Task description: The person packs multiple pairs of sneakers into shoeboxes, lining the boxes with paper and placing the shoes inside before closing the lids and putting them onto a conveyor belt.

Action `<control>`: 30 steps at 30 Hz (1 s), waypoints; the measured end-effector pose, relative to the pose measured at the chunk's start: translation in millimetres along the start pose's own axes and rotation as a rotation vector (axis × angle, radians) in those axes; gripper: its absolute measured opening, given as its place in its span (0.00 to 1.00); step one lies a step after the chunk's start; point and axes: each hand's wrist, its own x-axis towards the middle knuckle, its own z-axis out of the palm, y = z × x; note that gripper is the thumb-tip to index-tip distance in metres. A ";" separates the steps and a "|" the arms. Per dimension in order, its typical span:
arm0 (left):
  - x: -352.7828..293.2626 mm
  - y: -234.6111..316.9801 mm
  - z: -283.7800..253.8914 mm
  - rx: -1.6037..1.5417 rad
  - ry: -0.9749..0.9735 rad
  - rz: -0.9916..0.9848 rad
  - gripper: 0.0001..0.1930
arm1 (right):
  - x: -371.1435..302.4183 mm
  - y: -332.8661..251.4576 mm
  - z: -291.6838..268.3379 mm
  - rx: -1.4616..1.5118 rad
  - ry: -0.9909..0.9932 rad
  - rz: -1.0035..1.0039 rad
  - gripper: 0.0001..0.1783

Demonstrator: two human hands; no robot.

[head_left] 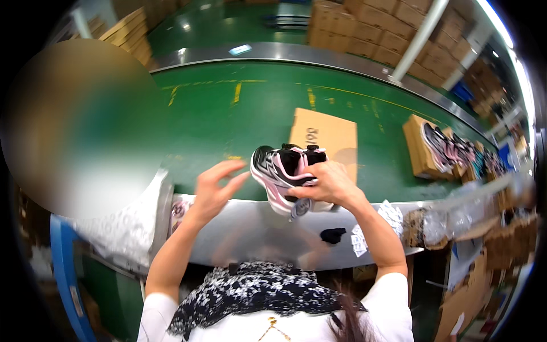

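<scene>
bright, even light falls from overhead; a long ceiling strip lamp (pixel 497 23) glows white at the upper right and burns out there. the green conveyor belt (pixel 239 119) carries soft sheen, and the floor beyond it shows small white glare spots. shadows are faint and short. a large smeared oval (pixel 80 125) covers the upper left, fully blurred (nothing readable inside it). the left hand (pixel 213 191) is slightly motion-blurred at the fingers, while the right hand (pixel 330 185) and the pink, black and white shoe (pixel 285 171) look sharper. straight edges bow strongly toward the rim, the corners go black, and the clutter at the right edge smears soft.
</scene>
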 end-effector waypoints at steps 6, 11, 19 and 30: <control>27.5 5.2 0.8 -0.022 -0.214 -0.185 0.11 | 14.9 -42.4 11.2 0.332 -0.238 -0.115 0.20; 8.1 -20.1 -8.1 -0.054 -0.238 -0.387 0.11 | 15.7 -40.7 28.3 0.385 -0.343 -0.105 0.19; -38.7 -109.8 23.6 0.297 -0.107 0.032 0.19 | -20.8 -18.5 151.3 0.004 -0.125 -0.730 0.21; -27.4 -91.9 81.7 0.280 -0.656 -0.377 0.20 | 9.7 117.2 185.0 -0.487 0.584 0.079 0.39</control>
